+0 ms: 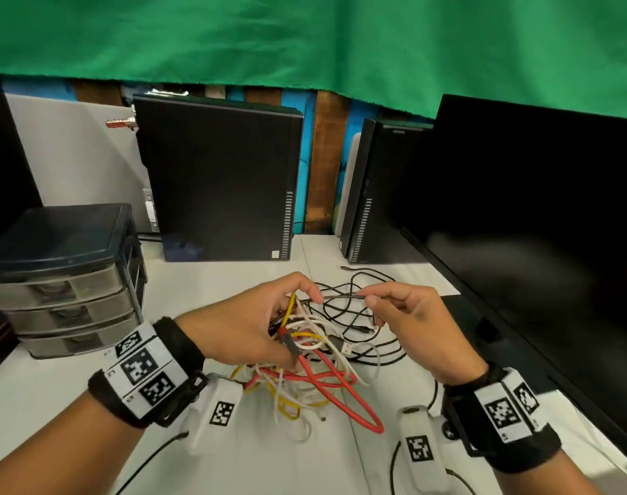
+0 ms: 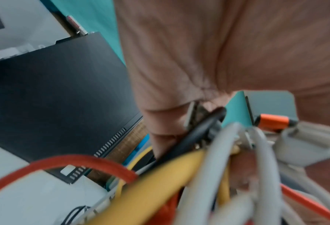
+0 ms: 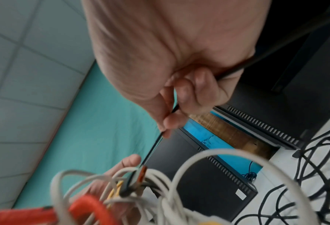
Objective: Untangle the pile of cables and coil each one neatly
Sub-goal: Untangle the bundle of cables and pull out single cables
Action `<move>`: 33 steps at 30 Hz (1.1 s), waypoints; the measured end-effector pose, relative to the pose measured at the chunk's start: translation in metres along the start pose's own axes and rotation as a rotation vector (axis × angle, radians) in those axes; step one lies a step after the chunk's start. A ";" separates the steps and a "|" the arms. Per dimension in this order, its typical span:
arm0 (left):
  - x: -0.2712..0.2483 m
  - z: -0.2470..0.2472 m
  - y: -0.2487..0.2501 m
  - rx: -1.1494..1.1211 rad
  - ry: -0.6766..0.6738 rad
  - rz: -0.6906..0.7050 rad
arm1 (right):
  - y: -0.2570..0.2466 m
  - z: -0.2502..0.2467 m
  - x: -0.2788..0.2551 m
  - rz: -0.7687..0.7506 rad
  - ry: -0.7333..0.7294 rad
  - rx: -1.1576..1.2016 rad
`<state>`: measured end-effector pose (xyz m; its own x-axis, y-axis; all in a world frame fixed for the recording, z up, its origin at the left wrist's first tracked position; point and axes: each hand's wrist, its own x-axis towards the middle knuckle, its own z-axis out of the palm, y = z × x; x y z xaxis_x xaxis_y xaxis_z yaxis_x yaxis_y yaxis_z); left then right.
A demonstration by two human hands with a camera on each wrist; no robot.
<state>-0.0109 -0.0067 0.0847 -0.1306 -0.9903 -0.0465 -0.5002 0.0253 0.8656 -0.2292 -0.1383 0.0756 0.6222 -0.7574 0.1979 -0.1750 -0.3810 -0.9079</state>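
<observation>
A tangled pile of cables (image 1: pixel 312 366) lies on the white table (image 1: pixel 55 405): a red cable (image 1: pixel 344 398), a yellow cable (image 1: pixel 287 312), white ones (image 1: pixel 297 416) and a thin black cable (image 1: pixel 344 297). My left hand (image 1: pixel 262 319) grips a bunch of the tangle, lifted a little off the table; the left wrist view shows yellow cable (image 2: pixel 156 182), white and black strands in its fingers. My right hand (image 1: pixel 394 305) pinches the black cable (image 3: pixel 152 146), which runs taut between both hands. More black loops (image 1: pixel 372 326) lie behind.
Two black computer cases (image 1: pixel 219 180) (image 1: pixel 372 194) stand at the back. A large black monitor (image 1: pixel 540 216) fills the right side. A small drawer unit (image 1: pixel 65 276) sits at the left. A green cloth (image 1: pixel 304 41) hangs behind.
</observation>
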 end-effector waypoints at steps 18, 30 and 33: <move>0.023 0.009 -0.009 -1.044 0.399 -0.258 | -0.036 0.031 -0.034 -0.519 0.254 -0.200; 0.027 0.044 0.009 -1.112 0.492 -0.113 | -0.010 0.044 -0.027 -0.445 0.243 -0.525; 0.027 0.044 0.006 -1.110 0.521 -0.093 | -0.013 0.037 -0.025 -0.365 0.166 -0.361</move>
<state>-0.0550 -0.0275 0.0673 0.3517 -0.9246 -0.1468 0.5435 0.0740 0.8362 -0.2140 -0.0947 0.0691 0.5677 -0.6043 0.5591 -0.2391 -0.7709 -0.5904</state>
